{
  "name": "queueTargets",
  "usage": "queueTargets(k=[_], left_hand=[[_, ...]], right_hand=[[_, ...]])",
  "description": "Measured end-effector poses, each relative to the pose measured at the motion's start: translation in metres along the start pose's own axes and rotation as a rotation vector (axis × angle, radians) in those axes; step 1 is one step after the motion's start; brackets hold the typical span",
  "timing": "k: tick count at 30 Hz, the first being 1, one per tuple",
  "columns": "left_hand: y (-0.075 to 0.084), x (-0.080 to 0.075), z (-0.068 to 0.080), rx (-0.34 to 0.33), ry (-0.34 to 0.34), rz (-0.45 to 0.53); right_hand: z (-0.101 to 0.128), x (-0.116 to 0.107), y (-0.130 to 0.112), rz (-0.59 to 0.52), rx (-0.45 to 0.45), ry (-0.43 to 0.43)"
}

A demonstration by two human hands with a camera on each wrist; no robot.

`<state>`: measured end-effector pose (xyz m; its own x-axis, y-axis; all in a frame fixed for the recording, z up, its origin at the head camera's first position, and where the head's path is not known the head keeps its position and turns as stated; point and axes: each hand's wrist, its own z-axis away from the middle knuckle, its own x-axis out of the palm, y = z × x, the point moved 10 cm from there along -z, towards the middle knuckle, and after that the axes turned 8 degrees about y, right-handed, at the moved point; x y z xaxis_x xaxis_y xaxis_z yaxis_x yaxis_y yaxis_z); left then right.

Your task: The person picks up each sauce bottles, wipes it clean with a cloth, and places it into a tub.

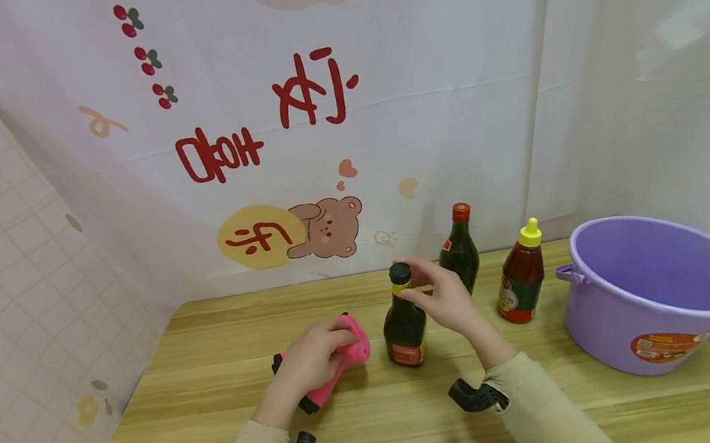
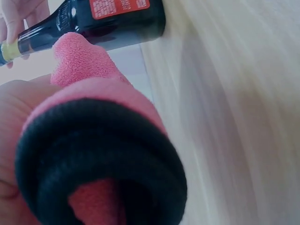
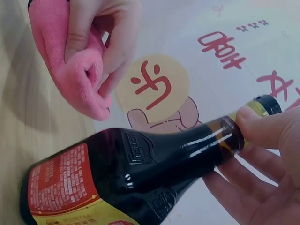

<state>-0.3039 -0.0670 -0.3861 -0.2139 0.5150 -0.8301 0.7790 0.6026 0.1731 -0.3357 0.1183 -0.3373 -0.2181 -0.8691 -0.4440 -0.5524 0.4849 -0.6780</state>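
My left hand point(image 1: 315, 357) grips a folded pink cloth point(image 1: 356, 338) with black edging, just left of a dark sauce bottle point(image 1: 404, 326). The bottle is nearly upright and has a black cap, a yellow neck band and a red-and-yellow label. With thumb and fingers, my right hand point(image 1: 446, 301) holds it at the neck. In the right wrist view, the cloth point(image 3: 86, 77) is bunched beside the bottle point(image 3: 117, 168), apart from its glass. The left wrist view shows the cloth's rolled black edge point(image 2: 103, 122) up close, hiding most of the left hand.
Behind the right hand stands a green bottle point(image 1: 461, 248) with a red cap. Right of it is a red sauce bottle point(image 1: 522, 281) with a yellow nozzle. A purple bucket point(image 1: 603, 319) occupies the wooden table's point(image 1: 218, 407) right side. A printed curtain point(image 1: 445, 88) hangs behind.
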Motion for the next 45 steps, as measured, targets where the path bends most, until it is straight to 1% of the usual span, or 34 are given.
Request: queueTargets(k=[6, 8, 9, 13, 15, 16, 20, 23, 26, 32, 41, 45], left_hand=[[0.004, -0.007, -0.007, 0.026, 0.05, 0.044], [0.004, -0.01, -0.01, 0.018, 0.061, 0.051], [0.005, -0.011, -0.011, 0.013, 0.068, 0.057], [0.008, -0.02, -0.019, 0.022, 0.114, 0.066], [0.013, -0.027, -0.024, 0.052, 0.157, 0.076], [0.015, -0.031, -0.027, 0.069, 0.181, 0.08], [0.025, -0.046, -0.037, 0.114, 0.268, 0.108], [0.03, -0.053, -0.045, 0.127, 0.305, 0.117], [0.034, -0.058, -0.051, 0.14, 0.32, 0.115], [0.04, -0.058, -0.058, 0.172, 0.324, 0.104], [0.04, -0.046, -0.06, 0.194, 0.324, 0.127], [0.038, -0.041, -0.059, 0.197, 0.33, 0.143]], right_hand=[[-0.002, 0.003, 0.004, -0.047, -0.001, -0.071], [-0.003, 0.003, 0.004, -0.062, -0.009, -0.086], [-0.003, 0.003, 0.0, -0.068, -0.01, -0.093], [-0.006, 0.005, 0.004, -0.078, 0.0, -0.124], [-0.007, 0.006, 0.006, -0.075, 0.006, -0.137], [-0.008, 0.007, 0.011, -0.073, 0.003, -0.141], [-0.008, 0.009, 0.009, -0.079, -0.015, -0.151], [-0.008, 0.009, 0.007, -0.088, -0.031, -0.155], [-0.008, 0.008, 0.006, -0.095, -0.027, -0.156], [-0.009, 0.008, 0.009, -0.093, -0.001, -0.162], [-0.008, 0.008, 0.011, -0.117, 0.036, -0.156], [-0.007, 0.008, 0.011, -0.12, 0.038, -0.155]])
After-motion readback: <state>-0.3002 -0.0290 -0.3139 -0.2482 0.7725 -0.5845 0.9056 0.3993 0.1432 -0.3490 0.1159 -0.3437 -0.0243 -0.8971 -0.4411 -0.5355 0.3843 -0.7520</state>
